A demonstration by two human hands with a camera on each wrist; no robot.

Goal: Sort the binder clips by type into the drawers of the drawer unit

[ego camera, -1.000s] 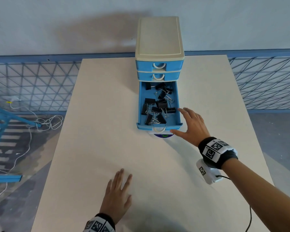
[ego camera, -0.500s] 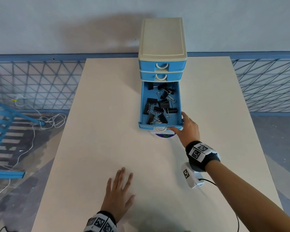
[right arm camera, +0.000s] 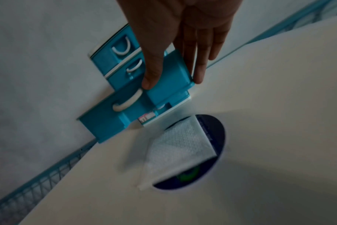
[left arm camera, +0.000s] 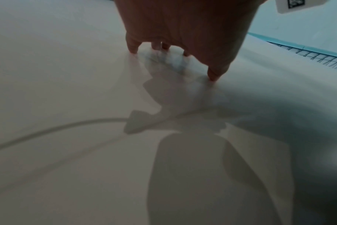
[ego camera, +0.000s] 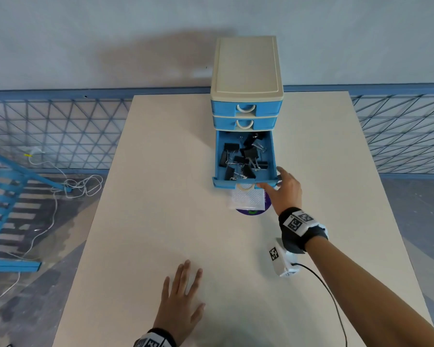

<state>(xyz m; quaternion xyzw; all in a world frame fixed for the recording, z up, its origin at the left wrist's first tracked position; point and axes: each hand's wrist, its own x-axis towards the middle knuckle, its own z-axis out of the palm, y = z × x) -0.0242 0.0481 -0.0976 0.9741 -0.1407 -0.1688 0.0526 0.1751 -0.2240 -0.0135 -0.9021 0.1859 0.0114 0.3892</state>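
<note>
Blue bottom drawer [ego camera: 271,156] pushed further in by right hand [ego camera: 285,190].

No legible text. Square coded markers on wrist bands [ego camera: 296,222]; dark disc [ego camera: 253,210] lettering probably too blurred.

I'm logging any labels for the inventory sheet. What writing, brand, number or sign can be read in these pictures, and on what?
None can be read.
purple disc: print along its rim, too blurred.
drawer unit: pink and white sticker at its base, too blurred.
wrist bands: black and white square code markers, no words.
</note>
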